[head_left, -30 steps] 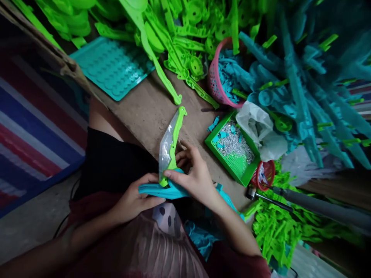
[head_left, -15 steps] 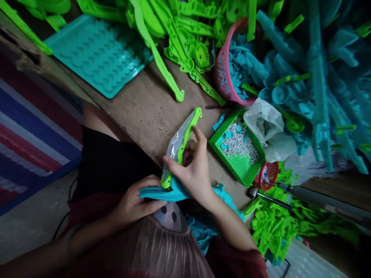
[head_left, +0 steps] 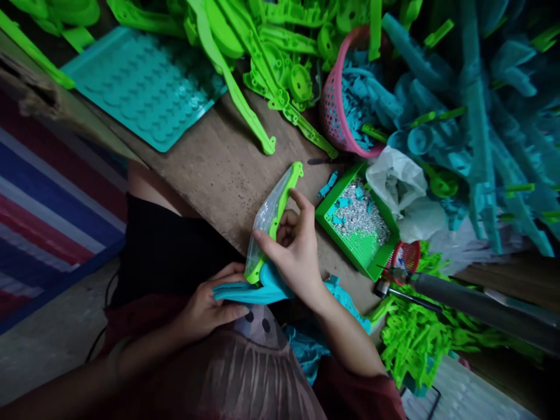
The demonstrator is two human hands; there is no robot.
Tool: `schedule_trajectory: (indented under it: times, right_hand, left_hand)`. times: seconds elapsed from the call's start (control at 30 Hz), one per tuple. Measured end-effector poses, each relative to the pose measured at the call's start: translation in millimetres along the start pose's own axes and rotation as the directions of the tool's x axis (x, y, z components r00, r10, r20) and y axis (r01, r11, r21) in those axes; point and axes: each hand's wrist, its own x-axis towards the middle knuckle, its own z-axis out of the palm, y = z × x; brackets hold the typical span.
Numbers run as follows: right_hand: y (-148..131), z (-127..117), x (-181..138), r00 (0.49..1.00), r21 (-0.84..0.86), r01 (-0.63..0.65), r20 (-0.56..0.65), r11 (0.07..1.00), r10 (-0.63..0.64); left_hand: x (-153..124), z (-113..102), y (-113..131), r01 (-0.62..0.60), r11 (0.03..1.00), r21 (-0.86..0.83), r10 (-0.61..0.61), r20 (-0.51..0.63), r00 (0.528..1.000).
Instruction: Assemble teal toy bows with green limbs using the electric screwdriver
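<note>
My left hand (head_left: 205, 306) grips the end of a teal plastic part (head_left: 245, 291) lying across my lap. My right hand (head_left: 294, 251) holds a bright green plastic blade with a clear panel (head_left: 273, 219), which stands tilted up from the teal part at their joint. The thumb presses on the clear panel and the index finger points up beside the green edge. Both parts sit at the near edge of a wooden board (head_left: 219, 169).
A green tray (head_left: 371, 268) of small silver screws and teal bits lies right of my hand. Behind it are a pink basket (head_left: 330, 116) of teal pieces, a crumpled plastic bag (head_left: 400, 186), a teal dimpled tray (head_left: 140, 87), heaps of green and teal parts, a small red basket (head_left: 405, 256) and a grey tool (head_left: 459, 300).
The green blade has swung from near upright to lean further right. My right hand slid up along it and raised its index finger. The left hand keeps its hold.
</note>
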Motion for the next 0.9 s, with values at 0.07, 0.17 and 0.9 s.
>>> schedule_trajectory:
  times: [0.07, 0.17, 0.9]
  right_hand:
    - [0, 1, 1, 1.000, 0.007, 0.005, -0.005, 1.000, -0.005]
    - [0, 2, 2, 1.000, 0.030, 0.000, -0.021, 1.000, 0.001]
    - [-15, -22, -4, 0.912, 0.072, 0.099, 0.393, 0.992, -0.120]
  left_hand:
    - [5, -5, -2, -0.068, 0.995, 0.069, 0.065, 0.050, 0.997]
    - [12, -9, -2, -0.130, 0.989, 0.071, 0.127, 0.046, 0.991]
    - [-3, 28, 49, 0.318, 0.939, -0.129, -0.338, -0.198, 0.920]
